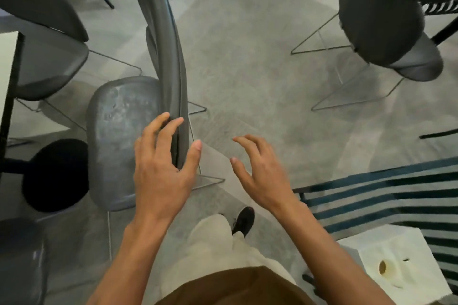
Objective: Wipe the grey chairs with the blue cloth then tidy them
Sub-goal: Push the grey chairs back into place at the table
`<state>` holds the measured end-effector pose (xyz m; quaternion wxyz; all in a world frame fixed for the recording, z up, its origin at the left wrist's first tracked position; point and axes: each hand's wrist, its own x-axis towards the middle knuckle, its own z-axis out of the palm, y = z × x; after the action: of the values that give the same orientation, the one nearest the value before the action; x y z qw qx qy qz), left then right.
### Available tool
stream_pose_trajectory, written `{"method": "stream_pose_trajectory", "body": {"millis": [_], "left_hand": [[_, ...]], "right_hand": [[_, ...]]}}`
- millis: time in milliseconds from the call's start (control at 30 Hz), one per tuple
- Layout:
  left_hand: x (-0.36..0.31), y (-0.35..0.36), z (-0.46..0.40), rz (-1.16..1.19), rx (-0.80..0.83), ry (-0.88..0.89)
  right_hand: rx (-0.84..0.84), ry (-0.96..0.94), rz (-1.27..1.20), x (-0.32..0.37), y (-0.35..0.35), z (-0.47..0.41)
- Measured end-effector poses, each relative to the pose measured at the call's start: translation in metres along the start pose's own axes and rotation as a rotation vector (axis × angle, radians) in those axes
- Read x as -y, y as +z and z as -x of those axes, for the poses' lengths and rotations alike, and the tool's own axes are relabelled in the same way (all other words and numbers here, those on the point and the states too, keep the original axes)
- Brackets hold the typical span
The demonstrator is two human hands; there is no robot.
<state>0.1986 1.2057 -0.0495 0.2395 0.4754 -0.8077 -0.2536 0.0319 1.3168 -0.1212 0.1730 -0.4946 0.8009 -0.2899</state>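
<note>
A grey chair (119, 131) stands just left of centre, its seat showing damp streaks and its curved backrest (163, 39) rising toward me. My left hand (163, 168) hovers at the backrest's top edge with fingers spread, fingertips touching or nearly touching it, thumb on the other side. My right hand (260, 173) is empty, fingers loosely bent in the air to the right of the chair. Another grey chair (47, 57) is at the left and a dark grey one (381, 20) at the upper right. No blue cloth is in view.
A table edge (7, 77) runs along the left, with a black round stool (55, 176) beside it. A white box (396, 262) sits on a dark striped bench (384, 193) at lower right. Wire chair legs (352, 96) cross the grey floor. My shoe (244, 220) is below.
</note>
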Motion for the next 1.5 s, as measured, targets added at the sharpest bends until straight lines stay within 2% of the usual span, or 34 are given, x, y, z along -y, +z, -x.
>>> {"method": "stream_pose_trajectory", "body": {"millis": [433,567,667,1000,1200,1367,1500], "left_hand": [[-0.021,0.033,-0.143,-0.102,0.069,-0.330],[-0.023,0.040,-0.179,-0.177,0.156,-0.443],[-0.027,0.045,-0.201,-0.222,0.158,-0.501],[-0.037,0.055,-0.228,-0.277,-0.020,-0.706],[-0.057,0.066,-0.248,-0.434,-0.079,-1.029],[-0.073,0.081,-0.264,-0.531,-0.228,-1.308],[-0.072,0.094,-0.258,-0.589,-0.265,-1.414]], "right_hand": [[0.053,-0.275,-0.073,-0.023,-0.020,-0.197],[0.134,-0.404,-0.077,-0.015,-0.017,-0.267],[0.168,-0.541,-0.099,0.002,-0.017,-0.319],[0.160,-0.927,-0.107,0.047,0.009,-0.434],[0.204,-1.166,-0.146,0.055,0.020,-0.478],[0.228,-1.318,-0.164,0.065,0.023,-0.500],[0.223,-1.386,-0.186,0.070,0.026,-0.510]]}}
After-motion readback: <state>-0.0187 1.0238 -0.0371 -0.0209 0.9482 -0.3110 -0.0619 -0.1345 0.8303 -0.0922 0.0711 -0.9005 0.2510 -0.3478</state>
